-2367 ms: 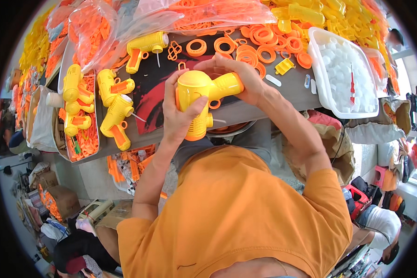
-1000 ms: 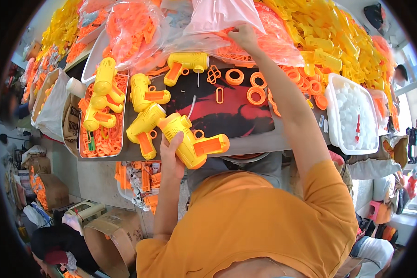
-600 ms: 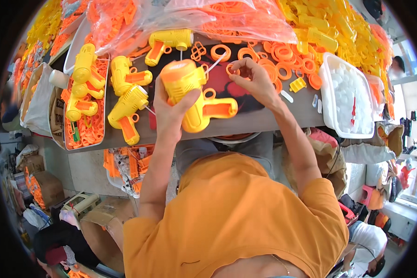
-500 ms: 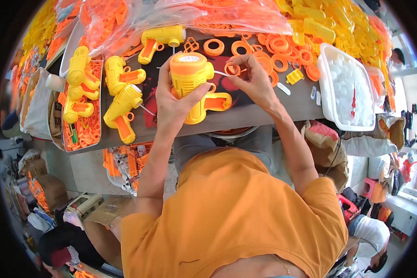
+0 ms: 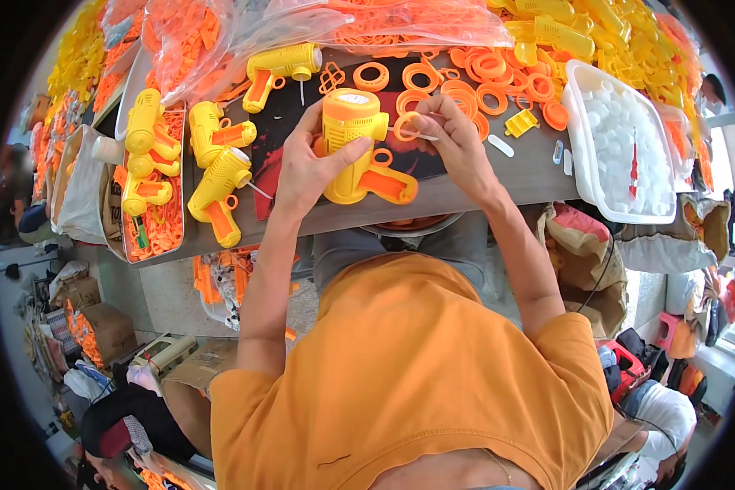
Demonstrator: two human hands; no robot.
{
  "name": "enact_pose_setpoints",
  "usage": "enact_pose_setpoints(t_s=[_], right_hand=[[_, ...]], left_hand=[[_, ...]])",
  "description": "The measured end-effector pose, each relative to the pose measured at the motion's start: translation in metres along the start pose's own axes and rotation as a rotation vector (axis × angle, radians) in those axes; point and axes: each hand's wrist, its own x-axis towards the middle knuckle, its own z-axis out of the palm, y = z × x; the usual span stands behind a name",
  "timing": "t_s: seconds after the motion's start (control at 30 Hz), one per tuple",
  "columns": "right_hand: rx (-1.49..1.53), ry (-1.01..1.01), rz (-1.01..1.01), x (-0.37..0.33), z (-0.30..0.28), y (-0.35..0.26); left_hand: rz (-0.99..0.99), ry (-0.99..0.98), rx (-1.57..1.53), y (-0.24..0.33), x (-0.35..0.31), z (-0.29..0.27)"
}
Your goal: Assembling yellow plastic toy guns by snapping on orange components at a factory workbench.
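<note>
My left hand is wrapped round a yellow toy hair dryer with an orange end cap and an orange-lined handle that sticks out to the lower right. A thin white stem or cord comes out of its nozzle toward my right hand. The fingers of that hand are pinched at an orange ring, beside the nozzle. The ring appears to sit around the stem, with the stem's far end by my fingertips; the exact grip is partly hidden.
More yellow toy hair dryers lie to the left, by a box of orange parts. Orange rings are heaped behind my right hand. A white tub of translucent caps with a red screwdriver stands right. Bagged parts line the back.
My right hand has shifted slightly down, and the orange ring is closer to the nozzle, apparently along the white stem. My left hand still holds the toy hair dryer, now slightly further right.
</note>
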Motion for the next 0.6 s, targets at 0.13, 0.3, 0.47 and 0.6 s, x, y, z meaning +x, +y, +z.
enact_pose_setpoints(t_s=[0.13,0.3,0.47,0.6], right_hand=[[0.006,-0.009,-0.005,0.007,0.002,0.02],[-0.026,0.078,-0.074,0.0,0.021,0.021],[-0.094,0.24,-0.272,0.001,0.032,0.036],[0.121,0.042,-0.157,-0.007,0.04,0.037]], left_hand=[[0.014,-0.087,-0.142,-0.021,0.013,0.003],[0.101,-0.03,-0.27,-0.028,0.012,0.023],[0.179,0.113,-0.26,-0.034,0.012,0.044],[0.273,0.166,-0.27,-0.042,0.015,0.051]])
